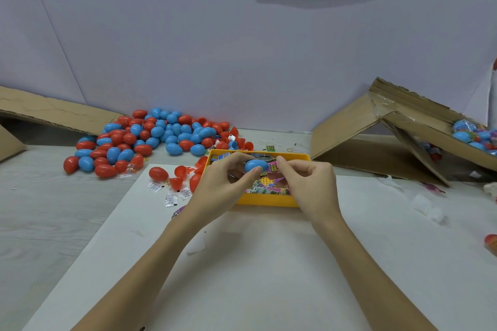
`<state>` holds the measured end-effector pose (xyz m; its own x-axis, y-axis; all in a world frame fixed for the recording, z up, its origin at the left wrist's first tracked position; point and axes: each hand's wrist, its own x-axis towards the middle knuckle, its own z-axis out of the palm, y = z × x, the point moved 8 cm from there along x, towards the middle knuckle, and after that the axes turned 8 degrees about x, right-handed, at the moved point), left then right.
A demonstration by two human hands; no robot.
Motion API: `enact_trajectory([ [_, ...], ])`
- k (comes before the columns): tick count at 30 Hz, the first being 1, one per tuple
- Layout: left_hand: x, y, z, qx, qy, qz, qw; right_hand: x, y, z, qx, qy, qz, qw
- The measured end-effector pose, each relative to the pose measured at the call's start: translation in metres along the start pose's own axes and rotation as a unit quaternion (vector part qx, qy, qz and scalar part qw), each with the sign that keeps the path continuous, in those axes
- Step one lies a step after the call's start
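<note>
Left hand, right hand meet over yellow tray, mid-frame.
Left fingers clamp blue egg; right fingers curl beside it, grip unclear.

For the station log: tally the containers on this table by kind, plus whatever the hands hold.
Yellow tray: 1
Cardboard: 2, the left box and the right box
Blue egg, pinched by the left hand and the right hand: 1
Total: 4

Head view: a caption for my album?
Left hand and right hand hold a blue egg over a yellow tray, near a heap of eggs.
</note>
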<state>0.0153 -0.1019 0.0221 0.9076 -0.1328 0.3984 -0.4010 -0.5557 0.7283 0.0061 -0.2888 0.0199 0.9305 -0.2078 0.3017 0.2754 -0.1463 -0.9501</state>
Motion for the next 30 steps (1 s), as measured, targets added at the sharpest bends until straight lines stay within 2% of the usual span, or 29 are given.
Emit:
enact_trajectory([
  [9,-0.001,0.001,-0.001,-0.089,-0.033,-0.004,0.995,-0.002,0.0,0.012,0.03,-0.058,0.016,0.998],
  [18,-0.002,0.002,0.003,-0.102,-0.039,-0.011,0.994,0.0,0.009,0.011,0.169,-0.057,0.079,0.981],
  [30,-0.003,0.005,0.002,-0.11,-0.025,-0.003,0.994,-0.003,0.007,0.015,0.142,-0.066,0.07,0.985],
])
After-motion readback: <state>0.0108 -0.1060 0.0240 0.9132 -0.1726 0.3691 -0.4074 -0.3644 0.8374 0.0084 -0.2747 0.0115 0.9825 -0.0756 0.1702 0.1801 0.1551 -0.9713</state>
